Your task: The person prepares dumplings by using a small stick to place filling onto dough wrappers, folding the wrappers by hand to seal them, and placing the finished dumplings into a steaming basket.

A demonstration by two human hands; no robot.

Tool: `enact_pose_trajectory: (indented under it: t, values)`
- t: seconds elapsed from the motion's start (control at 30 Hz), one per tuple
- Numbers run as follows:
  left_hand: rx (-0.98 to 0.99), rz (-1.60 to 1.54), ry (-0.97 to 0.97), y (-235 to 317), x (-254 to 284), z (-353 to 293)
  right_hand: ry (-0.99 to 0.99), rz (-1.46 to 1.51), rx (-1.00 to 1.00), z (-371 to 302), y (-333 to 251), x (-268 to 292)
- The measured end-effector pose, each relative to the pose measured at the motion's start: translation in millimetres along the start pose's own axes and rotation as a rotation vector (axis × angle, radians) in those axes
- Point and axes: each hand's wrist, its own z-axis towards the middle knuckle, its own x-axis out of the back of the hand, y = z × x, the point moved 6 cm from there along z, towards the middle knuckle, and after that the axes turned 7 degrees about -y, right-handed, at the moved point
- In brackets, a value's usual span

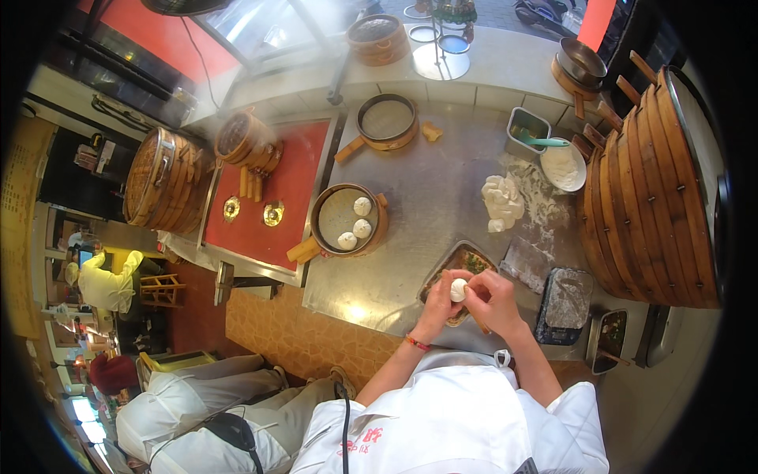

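A: What are the hands doing?

B: Both hands are holding one little white bun (458,289). The left hand (444,299) is cupping it from the nine o'clock side. The right hand (491,299) is pinching it with its fingers from the three o'clock side. So both hands are closing around the bun.

A: Where is the bun sitting?

B: It is not sitting on the desk (410,261). It is staying up in the hands, just above a tray of filling (467,265).

A: What is lying around it?

B: At eleven o'clock from the hands, a round steamer basket (347,220) is resting on the desk. Three white buns (356,225) are lying inside it. At one o'clock, a pile of dough pieces (503,201) is lying on the desk, with flour around it. Farther at one o'clock, a white bowl of flour (563,164) is standing beside a metal tub (527,130) with a green spoon in it.

A: And over at three o'clock?

B: A tall stack of big bamboo steamers (651,197) is standing there. At four o'clock, a dusty scale (565,306) is sitting near the right hand.
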Motion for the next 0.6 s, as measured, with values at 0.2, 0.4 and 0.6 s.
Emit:
enact_pose_trajectory:
  t: [0.2, 0.4, 0.6]
  values:
    - [0.004, 0.068, 0.104, -24, 19, 3, -0.049, -0.061, 0.110, 2, -17, -3]
    - [-0.028, 0.185, 0.056, -21, 28, 5, -0.084, -0.114, 0.151, 2, -22, -8]
    - [0.083, 0.077, 0.012, -24, 31, 4, -0.124, -0.134, 0.203, 3, -23, -15]
